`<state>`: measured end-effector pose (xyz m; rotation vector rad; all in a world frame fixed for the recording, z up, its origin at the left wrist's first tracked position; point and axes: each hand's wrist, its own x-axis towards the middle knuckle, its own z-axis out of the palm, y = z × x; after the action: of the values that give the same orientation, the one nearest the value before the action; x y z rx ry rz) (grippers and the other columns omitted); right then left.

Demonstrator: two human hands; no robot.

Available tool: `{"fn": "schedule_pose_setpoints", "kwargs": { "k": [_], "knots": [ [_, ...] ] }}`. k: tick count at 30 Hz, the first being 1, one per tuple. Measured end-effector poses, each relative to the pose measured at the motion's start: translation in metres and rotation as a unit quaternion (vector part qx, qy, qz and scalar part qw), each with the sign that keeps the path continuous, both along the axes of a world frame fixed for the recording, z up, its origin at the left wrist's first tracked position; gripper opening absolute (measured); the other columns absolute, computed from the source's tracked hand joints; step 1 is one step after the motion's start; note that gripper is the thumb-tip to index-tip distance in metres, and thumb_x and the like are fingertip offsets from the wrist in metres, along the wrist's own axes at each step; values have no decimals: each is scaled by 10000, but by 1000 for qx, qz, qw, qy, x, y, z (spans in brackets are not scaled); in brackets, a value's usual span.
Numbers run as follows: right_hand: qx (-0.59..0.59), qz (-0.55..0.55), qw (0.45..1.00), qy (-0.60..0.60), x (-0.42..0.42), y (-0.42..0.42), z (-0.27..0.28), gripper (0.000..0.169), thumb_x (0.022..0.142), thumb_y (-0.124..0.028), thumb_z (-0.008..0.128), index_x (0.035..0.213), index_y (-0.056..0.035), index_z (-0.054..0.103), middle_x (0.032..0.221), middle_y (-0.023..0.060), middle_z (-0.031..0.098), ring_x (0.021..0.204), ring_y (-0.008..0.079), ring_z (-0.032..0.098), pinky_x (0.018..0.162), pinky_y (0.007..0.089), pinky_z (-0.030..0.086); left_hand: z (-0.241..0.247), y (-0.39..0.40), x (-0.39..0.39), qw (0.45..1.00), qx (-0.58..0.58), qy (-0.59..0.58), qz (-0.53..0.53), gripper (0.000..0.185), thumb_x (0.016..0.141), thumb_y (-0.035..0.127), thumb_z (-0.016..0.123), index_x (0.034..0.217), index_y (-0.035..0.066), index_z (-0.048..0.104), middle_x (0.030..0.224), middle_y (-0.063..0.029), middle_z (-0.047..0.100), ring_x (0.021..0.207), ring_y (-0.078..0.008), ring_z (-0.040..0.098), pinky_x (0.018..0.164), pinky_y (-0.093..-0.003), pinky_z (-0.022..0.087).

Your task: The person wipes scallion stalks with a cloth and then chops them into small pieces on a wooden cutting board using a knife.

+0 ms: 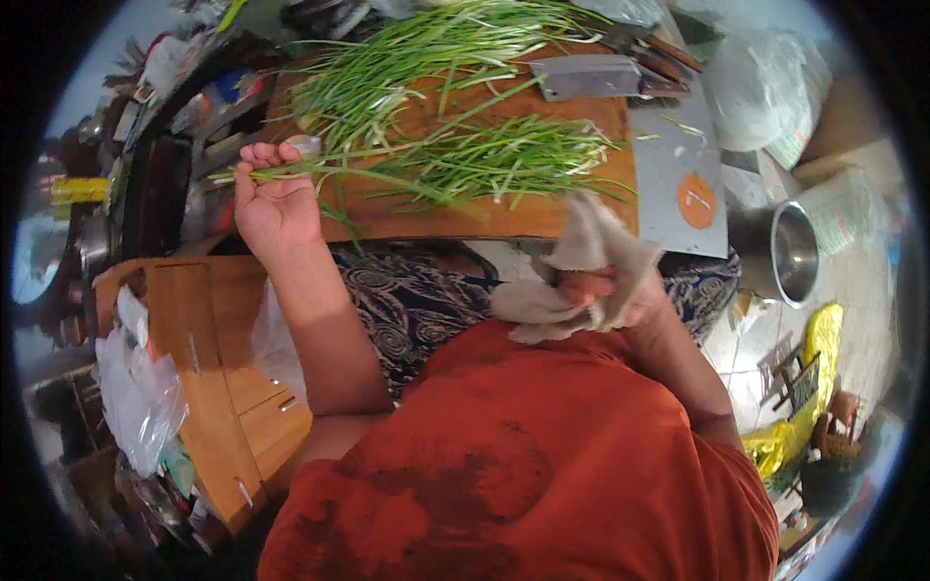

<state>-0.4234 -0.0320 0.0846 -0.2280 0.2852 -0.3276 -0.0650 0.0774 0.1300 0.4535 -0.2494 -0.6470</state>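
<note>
My left hand is palm up at the board's left edge, fingers curled around the ends of a few long green stalks. In my right hand, close to my red shirt, is a crumpled beige cloth, somewhat blurred. A wooden board bears a large heap of slender green stalks with pale ends, like garlic chives, at its far side. A smaller pile of them lies nearer to me. At the board's far right rests a cleaver with its broad metal blade.
Right of the board is a grey surface with an orange round patch and stalk scraps. A steel pot and plastic bags are farther right. A wooden cabinet with a hanging plastic bag stands at the left.
</note>
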Motion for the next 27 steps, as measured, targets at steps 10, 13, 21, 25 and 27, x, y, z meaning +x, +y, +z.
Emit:
{"fn": "schedule_pose_setpoints", "kwargs": {
  "k": [10,13,21,25,27],
  "knots": [
    [-580,-70,678,446,-67,-143,1,316,897,-290,541,1028,-3,569,812,81,616,685,176,592,616,316,487,31,-9,-56,999,-20,-3,-31,203,973,199,426,908,59,558,907,-52,607,863,-191,592,846,-402,481],
    [-814,-87,240,522,-65,-150,0,316,905,-234,557,1080,27,590,924,106,655,778,180,616,697,316,501,35,-20,-81,998,-18,-55,-31,201,975,229,433,921,77,552,935,-48,595,883,-184,589,852,-423,476],
    [-694,-45,694,185,41,-18,70,302,907,-142,578,1169,7,582,1025,92,647,934,143,596,816,283,477,27,-45,-144,982,37,-162,-92,243,979,336,423,968,111,511,970,-102,618,917,-234,594,836,-469,492],
    [-655,14,726,210,49,-15,68,273,896,-108,583,1139,15,596,921,85,637,828,129,600,725,275,492,23,-49,-157,974,51,-191,-109,264,994,309,389,1008,75,511,946,-137,626,872,-255,617,800,-432,514],
    [-671,11,713,202,44,-16,63,255,892,-93,582,1121,15,604,880,84,626,784,125,596,694,272,495,23,-49,-163,976,61,-180,-106,248,999,268,388,1036,57,512,941,-145,630,847,-250,629,786,-406,523]
  ]
}}
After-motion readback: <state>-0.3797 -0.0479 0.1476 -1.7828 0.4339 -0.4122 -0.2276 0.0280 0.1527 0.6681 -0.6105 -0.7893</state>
